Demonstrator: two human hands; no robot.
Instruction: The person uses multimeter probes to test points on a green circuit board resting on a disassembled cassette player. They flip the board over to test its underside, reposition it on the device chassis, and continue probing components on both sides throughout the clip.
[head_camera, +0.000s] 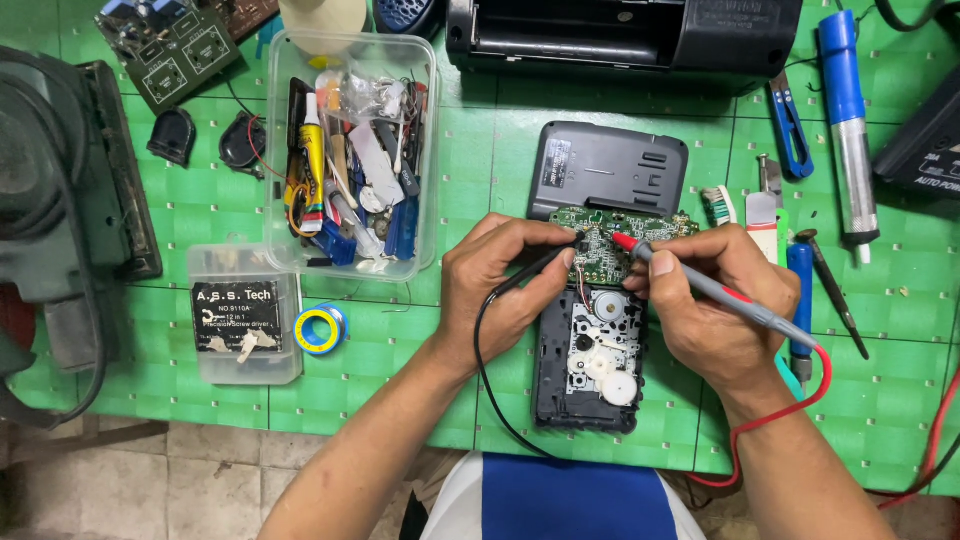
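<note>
Underneath everything lies a green mat (400, 350), with a clear plastic tub (428, 150) of small tools at upper left. Centrally sits an opened black device (585, 375), its white gears exposed, its grey back cover (605, 165) just beyond. On its green circuit board (600, 245) the left hand (500, 285) pinches a black probe (530, 270); the right hand (715, 300) pinches a red-tipped grey probe (700, 285), both tips touching the board.
</note>
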